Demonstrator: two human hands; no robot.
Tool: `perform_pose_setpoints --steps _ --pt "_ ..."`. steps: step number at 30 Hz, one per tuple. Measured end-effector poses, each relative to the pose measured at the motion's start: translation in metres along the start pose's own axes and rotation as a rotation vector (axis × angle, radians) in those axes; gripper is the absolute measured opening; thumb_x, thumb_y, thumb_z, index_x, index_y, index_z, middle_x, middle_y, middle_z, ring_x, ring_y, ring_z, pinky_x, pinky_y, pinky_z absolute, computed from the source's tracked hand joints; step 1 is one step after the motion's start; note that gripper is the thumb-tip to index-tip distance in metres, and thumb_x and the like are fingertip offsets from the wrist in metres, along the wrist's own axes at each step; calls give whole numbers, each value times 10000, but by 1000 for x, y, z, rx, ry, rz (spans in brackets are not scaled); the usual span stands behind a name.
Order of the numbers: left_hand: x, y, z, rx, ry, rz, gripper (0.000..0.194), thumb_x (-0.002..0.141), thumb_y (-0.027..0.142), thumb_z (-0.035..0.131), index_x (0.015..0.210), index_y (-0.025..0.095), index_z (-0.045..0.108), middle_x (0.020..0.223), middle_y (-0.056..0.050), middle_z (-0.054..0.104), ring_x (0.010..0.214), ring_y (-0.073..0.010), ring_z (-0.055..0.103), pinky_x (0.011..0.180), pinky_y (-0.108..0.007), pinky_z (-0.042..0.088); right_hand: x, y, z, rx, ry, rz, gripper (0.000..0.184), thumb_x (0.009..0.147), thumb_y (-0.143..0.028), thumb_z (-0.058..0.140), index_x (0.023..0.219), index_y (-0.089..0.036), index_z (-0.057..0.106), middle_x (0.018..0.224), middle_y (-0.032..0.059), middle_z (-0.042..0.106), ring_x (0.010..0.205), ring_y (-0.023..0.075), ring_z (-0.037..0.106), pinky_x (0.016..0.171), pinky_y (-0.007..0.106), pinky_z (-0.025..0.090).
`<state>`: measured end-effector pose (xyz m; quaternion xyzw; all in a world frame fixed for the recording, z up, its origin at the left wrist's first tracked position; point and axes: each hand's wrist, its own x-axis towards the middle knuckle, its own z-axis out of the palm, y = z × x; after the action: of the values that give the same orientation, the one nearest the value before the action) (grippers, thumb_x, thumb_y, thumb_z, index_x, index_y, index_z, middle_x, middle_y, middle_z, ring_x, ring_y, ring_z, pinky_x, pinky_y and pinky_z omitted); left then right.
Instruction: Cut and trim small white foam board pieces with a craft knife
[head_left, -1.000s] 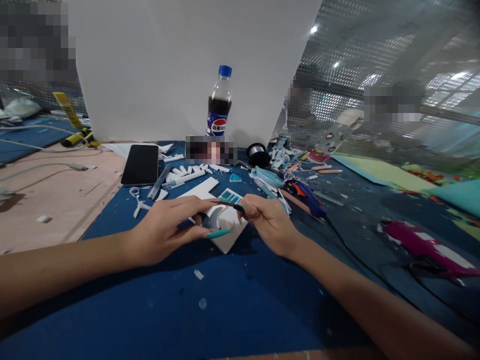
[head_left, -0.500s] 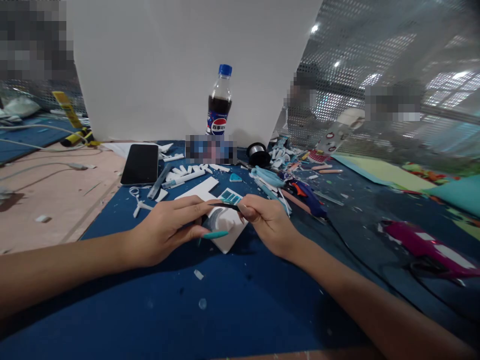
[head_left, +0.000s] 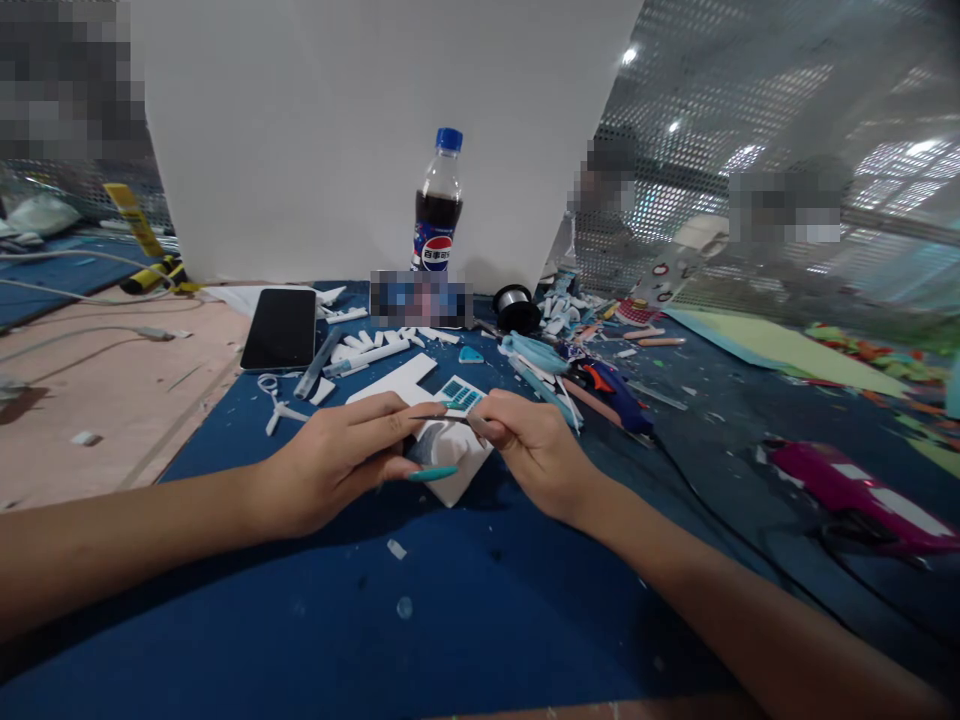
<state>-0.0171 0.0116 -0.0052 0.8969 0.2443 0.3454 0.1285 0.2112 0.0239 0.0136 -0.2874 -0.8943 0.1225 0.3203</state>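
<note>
My left hand [head_left: 322,460] is closed, its thumb and fingers round a slim teal piece [head_left: 433,473] that juts out past the thumb. A thin dark strip [head_left: 444,417] runs from its fingertips across to my right hand [head_left: 536,440], which pinches the strip's other end. Whether strip and teal piece are joined, I cannot tell. Below both hands lies a white board piece [head_left: 454,488], with a grey curved shape partly hidden by the fingers. Just beyond, a small card with a teal grid [head_left: 460,394] rests on the blue mat [head_left: 360,620].
Behind stand a cola bottle [head_left: 437,215], a phone [head_left: 280,330], white offcuts [head_left: 375,355] and a wire spool [head_left: 517,310]. To the right lie a blue glue gun [head_left: 619,395], its cord, a magenta tool [head_left: 855,495] and a patterned cup [head_left: 664,280]. A white panel [head_left: 300,130] rises behind.
The dark strip has tilted and dropped slightly between my hands; its teal end by the right thumb no longer shows. The teal piece shifted a little left. Both hands keep their hold.
</note>
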Motion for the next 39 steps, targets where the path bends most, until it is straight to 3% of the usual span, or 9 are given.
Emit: perform_pose_setpoints --steps 15,27,39 --pt "-2 1 1 -8 -25 -11 353 944 277 361 1278 174 416 1024 -110 561 843 -177 574 692 -261 491 0 -3 -1 -70 -11 17 371 955 -327 251 683 -174 451 592 -6 426 557 119 387 546 244 296" --pt "-1 1 1 14 -32 -2 346 950 276 339 1270 165 409 974 -95 562 786 -154 562 658 -237 476 0 -4 2 -63 -24 4 372 954 -340 245 664 -182 415 599 -5 426 566 122 382 557 250 305" --pt "0 2 0 1 -46 -13 341 947 279 345 1254 156 429 1033 -113 568 872 -177 570 726 -268 488 -2 -7 8 -87 -4 57 329 948 -301 267 650 -194 353 577 -15 388 572 128 370 565 257 294"
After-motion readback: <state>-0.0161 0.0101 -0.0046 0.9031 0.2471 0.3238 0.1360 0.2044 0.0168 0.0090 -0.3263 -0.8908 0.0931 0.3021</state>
